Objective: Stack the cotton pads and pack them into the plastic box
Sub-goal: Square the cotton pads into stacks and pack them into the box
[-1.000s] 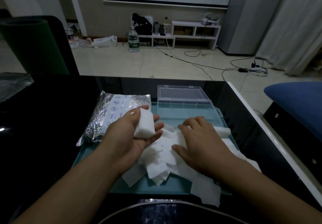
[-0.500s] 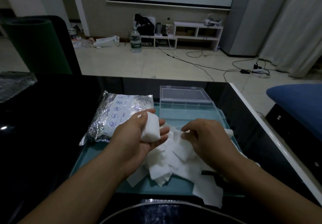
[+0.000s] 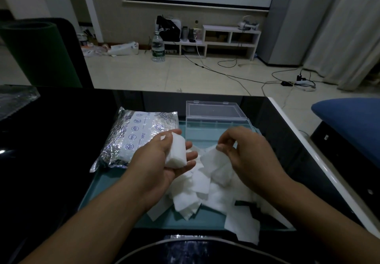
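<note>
White, soft cotton pads (image 3: pixel 205 189) lie in a loose, overlapping heap on a teal tray (image 3: pixel 107 183), lower centre of frame. Left hand (image 3: pixel 162 159) cups a neat, thick stack of pads (image 3: pixel 176 152), fingers curled round it. Right hand (image 3: pixel 244 154) pinches the corner of a single square pad (image 3: pixel 213 156) between thumb and fingertips, lifted just above the heap. Clear, rigid plastic box (image 3: pixel 216 124), lid open, sits at centre behind the hands. Crinkled silver foil pouch (image 3: pixel 135 136) left of it.

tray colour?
Teal, a muted blue-green; the tray under the loose pads shows best in the head view.
</note>
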Available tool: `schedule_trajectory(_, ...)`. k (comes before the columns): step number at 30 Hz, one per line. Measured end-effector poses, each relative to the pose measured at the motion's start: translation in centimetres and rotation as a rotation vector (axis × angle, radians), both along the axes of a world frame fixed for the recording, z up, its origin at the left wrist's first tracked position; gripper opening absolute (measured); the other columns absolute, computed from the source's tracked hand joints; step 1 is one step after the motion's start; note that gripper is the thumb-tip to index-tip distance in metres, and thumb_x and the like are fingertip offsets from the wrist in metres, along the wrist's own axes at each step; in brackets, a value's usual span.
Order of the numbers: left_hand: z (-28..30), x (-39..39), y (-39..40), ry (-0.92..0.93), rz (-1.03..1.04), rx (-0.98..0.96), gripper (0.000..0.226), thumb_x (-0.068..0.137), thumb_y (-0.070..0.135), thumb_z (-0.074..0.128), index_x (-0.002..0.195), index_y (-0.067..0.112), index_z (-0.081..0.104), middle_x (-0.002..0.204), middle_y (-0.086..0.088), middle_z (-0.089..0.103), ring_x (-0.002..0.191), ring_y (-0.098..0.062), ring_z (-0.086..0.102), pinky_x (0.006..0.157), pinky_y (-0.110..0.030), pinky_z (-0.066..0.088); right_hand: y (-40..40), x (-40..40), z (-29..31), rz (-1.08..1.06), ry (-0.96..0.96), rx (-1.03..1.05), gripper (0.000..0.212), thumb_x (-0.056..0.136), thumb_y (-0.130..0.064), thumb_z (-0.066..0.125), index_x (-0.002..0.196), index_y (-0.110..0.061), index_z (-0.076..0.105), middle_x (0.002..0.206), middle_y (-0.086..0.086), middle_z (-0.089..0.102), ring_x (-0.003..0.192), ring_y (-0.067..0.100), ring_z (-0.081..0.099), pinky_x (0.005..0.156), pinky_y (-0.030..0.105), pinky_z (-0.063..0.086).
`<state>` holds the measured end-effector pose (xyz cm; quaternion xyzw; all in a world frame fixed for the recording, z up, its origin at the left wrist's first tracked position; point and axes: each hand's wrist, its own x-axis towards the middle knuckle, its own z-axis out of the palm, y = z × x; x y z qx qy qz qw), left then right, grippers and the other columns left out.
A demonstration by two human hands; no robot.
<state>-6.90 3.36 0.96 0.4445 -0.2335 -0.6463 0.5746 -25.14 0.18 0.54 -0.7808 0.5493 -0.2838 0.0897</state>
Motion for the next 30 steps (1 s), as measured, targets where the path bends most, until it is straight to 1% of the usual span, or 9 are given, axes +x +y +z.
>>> schedule_trajectory(4,0.1,-0.1,0.1,-0.036,0.000,-0.011,0.026,0.106,0.023,0.035,0.107,0.015,0.060,0.100,-0.018,0.065,0.066,-0.024,0.068,0.059,-0.034,0.058,-0.2,-0.8,0.8,0.051,-0.112,0.039,0.013,0.090,-0.023,0.064,0.084,-0.033,0.060,0.082,-0.016,0.060,0.076,0.001,0.056,0.067,0.014,0.046)
schedule_trajectory(8,0.0,0.0,0.1,-0.075,0.014,-0.016,0.026,0.106,0.023,0.036,0.108,0.015,0.060,0.101,-0.019,0.065,0.069,-0.026,0.067,0.059,-0.034,0.058,-0.5,-1.7,1.1,0.044,-0.198,0.105,0.019,0.091,-0.020,0.062,0.082,-0.036,0.058,0.083,-0.012,0.062,0.079,0.004,0.058,0.071,0.020,0.051)
schedule_trajectory(11,0.0,-0.1,0.2,-0.089,0.013,-0.013,0.026,0.106,0.023,0.037,0.108,0.016,0.061,0.103,-0.019,0.066,0.071,-0.027,0.068,0.059,-0.034,0.058,-0.7,-2.1,0.5,-0.032,0.014,0.106,0.005,0.096,-0.026,0.056,0.092,-0.027,0.059,0.087,-0.008,0.064,0.077,0.009,0.059,0.074,0.035,0.054)
schedule_trajectory(13,0.0,-0.1,0.2,-0.099,0.008,-0.012,0.026,0.106,0.023,0.037,0.108,0.016,0.061,0.105,-0.020,0.066,0.073,-0.027,0.068,0.060,-0.035,0.058,-0.6,-2.1,0.4,-0.060,0.166,0.091,0.006,0.098,-0.032,0.051,0.097,-0.028,0.056,0.090,-0.004,0.066,0.078,0.015,0.061,0.074,0.040,0.055)
schedule_trajectory(20,-0.2,-0.1,0.1,-0.117,0.002,-0.005,0.026,0.106,0.023,0.037,0.109,0.016,0.062,0.108,-0.020,0.066,0.076,-0.029,0.069,0.058,-0.034,0.059,-0.5,-2.2,0.8,-0.097,0.350,-0.020,0.011,0.100,-0.032,0.046,0.096,-0.023,0.051,0.097,-0.006,0.050,0.075,0.014,0.053,0.072,0.036,0.052)
schedule_trajectory(21,-0.1,-0.1,0.1,-0.117,0.003,-0.003,0.026,0.106,0.023,0.037,0.109,0.016,0.062,0.108,-0.020,0.066,0.077,-0.029,0.069,0.058,-0.034,0.059,-0.5,-2.3,0.9,-0.099,0.294,-0.005,0.011,0.099,-0.031,0.048,0.096,-0.022,0.052,0.097,-0.008,0.049,0.075,0.012,0.053,0.072,0.035,0.051)
schedule_trajectory(23,-0.1,-0.2,0.1,-0.116,0.007,-0.001,0.026,0.106,0.023,0.037,0.108,0.016,0.062,0.107,-0.020,0.066,0.076,-0.029,0.069,0.059,-0.034,0.059,-0.6,-2.4,1.3,-0.095,0.043,0.099,0.007,0.097,-0.028,0.053,0.092,-0.025,0.056,0.092,-0.009,0.055,0.078,0.008,0.055,0.072,0.028,0.050)
schedule_trajectory(25,0.0,-0.2,0.2,-0.114,0.005,-0.001,0.026,0.106,0.023,0.037,0.108,0.016,0.062,0.107,-0.020,0.067,0.075,-0.028,0.069,0.059,-0.034,0.060,-0.6,-2.3,1.8,-0.062,-0.190,0.203,0.014,0.096,-0.021,0.056,0.085,-0.030,0.056,0.087,-0.008,0.060,0.078,0.006,0.057,0.067,0.021,0.046)
schedule_trajectory(30,0.2,-0.5,0.4,-0.101,-0.027,0.012,0.026,0.106,0.022,0.036,0.110,0.015,0.061,0.106,-0.020,0.066,0.076,-0.029,0.068,0.061,-0.036,0.059,0.1,-1.9,2.4,0.101,-0.376,0.292,0.015,0.094,-0.014,0.055,0.084,-0.025,0.057,0.078,-0.001,0.062,0.059,0.007,0.059,0.052,0.016,0.048)
